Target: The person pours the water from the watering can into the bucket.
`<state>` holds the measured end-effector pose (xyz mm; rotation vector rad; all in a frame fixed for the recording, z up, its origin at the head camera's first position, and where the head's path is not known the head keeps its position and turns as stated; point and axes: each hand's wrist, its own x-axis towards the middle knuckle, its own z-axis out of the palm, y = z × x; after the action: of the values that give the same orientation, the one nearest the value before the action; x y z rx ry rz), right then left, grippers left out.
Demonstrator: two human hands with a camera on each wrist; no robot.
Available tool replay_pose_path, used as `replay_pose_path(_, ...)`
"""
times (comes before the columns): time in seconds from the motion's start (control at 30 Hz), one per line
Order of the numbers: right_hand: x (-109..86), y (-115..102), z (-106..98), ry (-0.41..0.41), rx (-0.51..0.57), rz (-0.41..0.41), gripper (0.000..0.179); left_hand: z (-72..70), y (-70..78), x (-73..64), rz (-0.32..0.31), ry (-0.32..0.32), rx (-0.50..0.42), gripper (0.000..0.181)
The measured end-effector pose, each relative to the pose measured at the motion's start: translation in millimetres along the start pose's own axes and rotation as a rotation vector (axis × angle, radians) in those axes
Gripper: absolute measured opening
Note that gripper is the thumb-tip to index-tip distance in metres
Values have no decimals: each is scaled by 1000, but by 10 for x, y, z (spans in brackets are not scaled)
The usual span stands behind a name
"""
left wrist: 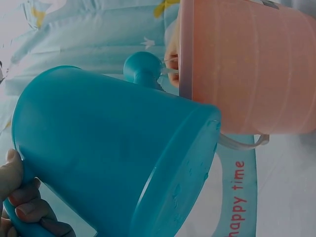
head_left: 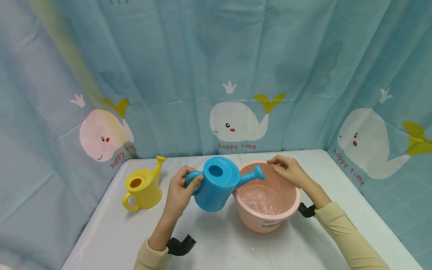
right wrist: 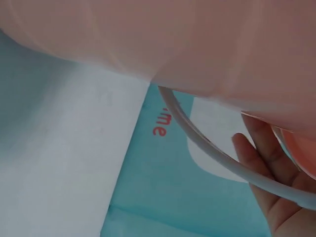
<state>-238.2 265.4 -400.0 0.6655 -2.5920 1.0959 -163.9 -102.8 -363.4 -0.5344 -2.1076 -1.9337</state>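
Observation:
My left hand [head_left: 180,189] grips the handle of a blue watering can [head_left: 216,187], fingers wrapped round it and thumb on top. The can is raised and tilted, its spout over the pink bucket [head_left: 266,221]. Water shows at the sprinkler head [left wrist: 143,66] in the left wrist view, and drops cling to the can's base. Rippling water [head_left: 261,198] lies in the bucket. My right hand [head_left: 287,170] holds the bucket's far right rim, thumb inside and fingers outside. In the right wrist view the bucket's pale handle [right wrist: 212,150] crosses in front of that hand.
A yellow watering can [head_left: 145,189] stands on the left of the white table [head_left: 111,240]. Drops of water dot the tabletop near the front. A blue curtain [head_left: 175,75] with whale prints hangs behind and at both sides.

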Motion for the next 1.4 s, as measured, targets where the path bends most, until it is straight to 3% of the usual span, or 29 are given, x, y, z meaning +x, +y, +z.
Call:
replay_pose_path(0.3, 17, 2, -72, -89, 21, 11, 21, 2, -41, -21, -6, 5, 0, 17)
replay_pose_path(0.63, 49, -92, -71, -137, 30, 139, 37, 15, -35, -27, -3, -3, 0, 17)
replay_pose_path(1.1, 1, -83, -8, -221, 194, 127, 40, 4, -9, -14, -1, -14, -11, 17)
replay_pose_path(1.4, 19, -93, -10, -219, 158, 88, 38, 6, 32, 26, -1, -12, 3, 17)
